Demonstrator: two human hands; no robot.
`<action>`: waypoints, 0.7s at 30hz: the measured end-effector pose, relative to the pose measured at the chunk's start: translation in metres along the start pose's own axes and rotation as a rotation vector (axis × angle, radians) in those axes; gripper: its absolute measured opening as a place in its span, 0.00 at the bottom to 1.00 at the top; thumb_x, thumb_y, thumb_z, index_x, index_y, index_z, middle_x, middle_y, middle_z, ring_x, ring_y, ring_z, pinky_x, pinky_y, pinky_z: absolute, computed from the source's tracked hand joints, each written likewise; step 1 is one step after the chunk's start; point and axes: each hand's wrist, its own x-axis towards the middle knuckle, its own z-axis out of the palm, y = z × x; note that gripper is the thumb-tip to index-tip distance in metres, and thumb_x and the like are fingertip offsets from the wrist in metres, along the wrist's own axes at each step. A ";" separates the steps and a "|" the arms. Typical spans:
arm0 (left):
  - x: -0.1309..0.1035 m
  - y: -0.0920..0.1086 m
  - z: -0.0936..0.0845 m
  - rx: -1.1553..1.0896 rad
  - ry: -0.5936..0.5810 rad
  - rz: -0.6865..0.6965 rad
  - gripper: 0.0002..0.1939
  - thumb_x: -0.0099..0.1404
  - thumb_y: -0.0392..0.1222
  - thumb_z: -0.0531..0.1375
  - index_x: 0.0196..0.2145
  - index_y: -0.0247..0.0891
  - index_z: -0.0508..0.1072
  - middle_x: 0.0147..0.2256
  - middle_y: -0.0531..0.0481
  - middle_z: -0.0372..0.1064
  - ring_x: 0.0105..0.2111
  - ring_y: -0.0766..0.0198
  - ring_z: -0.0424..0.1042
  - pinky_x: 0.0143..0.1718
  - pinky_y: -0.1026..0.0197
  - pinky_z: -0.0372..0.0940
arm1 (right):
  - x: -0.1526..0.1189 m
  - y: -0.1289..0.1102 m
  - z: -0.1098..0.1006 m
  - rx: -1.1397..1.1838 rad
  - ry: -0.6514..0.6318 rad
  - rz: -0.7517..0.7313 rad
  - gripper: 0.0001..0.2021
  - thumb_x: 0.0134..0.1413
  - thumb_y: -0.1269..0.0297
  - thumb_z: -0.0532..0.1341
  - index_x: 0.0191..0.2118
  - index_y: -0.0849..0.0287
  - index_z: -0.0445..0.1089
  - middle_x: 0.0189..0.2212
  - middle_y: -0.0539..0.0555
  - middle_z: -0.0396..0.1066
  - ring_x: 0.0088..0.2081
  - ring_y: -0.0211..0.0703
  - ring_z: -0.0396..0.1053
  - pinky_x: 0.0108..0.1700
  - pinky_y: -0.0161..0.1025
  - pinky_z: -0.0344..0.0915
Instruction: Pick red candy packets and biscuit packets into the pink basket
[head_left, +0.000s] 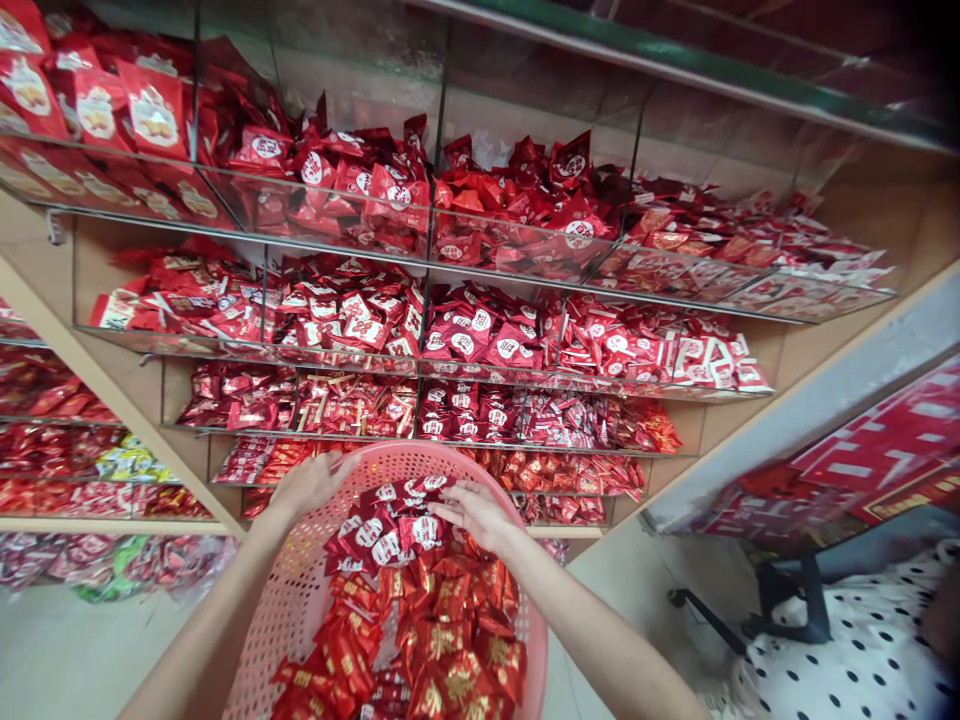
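A pink perforated plastic basket (281,610) is in front of me, holding small wrapped packets. My left hand (306,487) grips its far left rim. Inside the basket, my right hand (474,512) lies with fingers stretched over the dark red packets with white labels (386,530), its fingertips touching them. Nearer to me in the basket are shiny red packets with gold print (450,640). A few more dark red packets (388,695) show at the bottom of the view.
Ahead, glass-fronted shelves (345,355) hold several rows of red packets in divided compartments. Another shelf unit (75,430) is at left, with bagged goods (112,560) below it. At right are a black chair base (795,600), white polka-dot cloth (862,640) and red packages (870,440).
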 end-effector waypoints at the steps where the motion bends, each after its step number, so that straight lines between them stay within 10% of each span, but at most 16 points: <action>1: 0.001 0.000 0.000 0.000 0.001 0.002 0.30 0.61 0.62 0.39 0.38 0.39 0.70 0.35 0.40 0.72 0.39 0.51 0.71 0.36 0.57 0.61 | -0.003 -0.001 -0.002 -0.028 -0.004 -0.002 0.14 0.35 0.74 0.66 0.27 0.60 0.59 0.22 0.47 0.68 0.29 0.43 0.74 0.40 0.38 0.72; 9: 0.007 0.002 0.001 0.000 0.003 0.002 0.32 0.60 0.64 0.37 0.41 0.39 0.69 0.38 0.40 0.72 0.42 0.49 0.70 0.39 0.55 0.61 | -0.013 -0.037 -0.021 -0.365 0.048 -0.206 0.15 0.38 0.69 0.65 0.35 0.61 0.62 0.30 0.54 0.71 0.22 0.44 0.73 0.22 0.36 0.69; 13: 0.006 0.003 0.003 -0.020 -0.009 -0.003 0.30 0.61 0.63 0.39 0.40 0.39 0.69 0.37 0.40 0.72 0.41 0.50 0.70 0.40 0.56 0.60 | 0.025 -0.071 -0.004 -0.419 0.086 -0.416 0.10 0.41 0.72 0.62 0.34 0.60 0.62 0.26 0.50 0.69 0.18 0.37 0.69 0.18 0.32 0.65; 21: -0.001 -0.001 0.002 0.010 0.001 -0.049 0.27 0.62 0.59 0.40 0.42 0.39 0.69 0.38 0.39 0.72 0.43 0.50 0.70 0.40 0.55 0.61 | 0.116 -0.094 0.052 -0.336 0.168 -0.284 0.12 0.42 0.78 0.61 0.34 0.62 0.60 0.19 0.46 0.65 0.16 0.36 0.68 0.20 0.32 0.66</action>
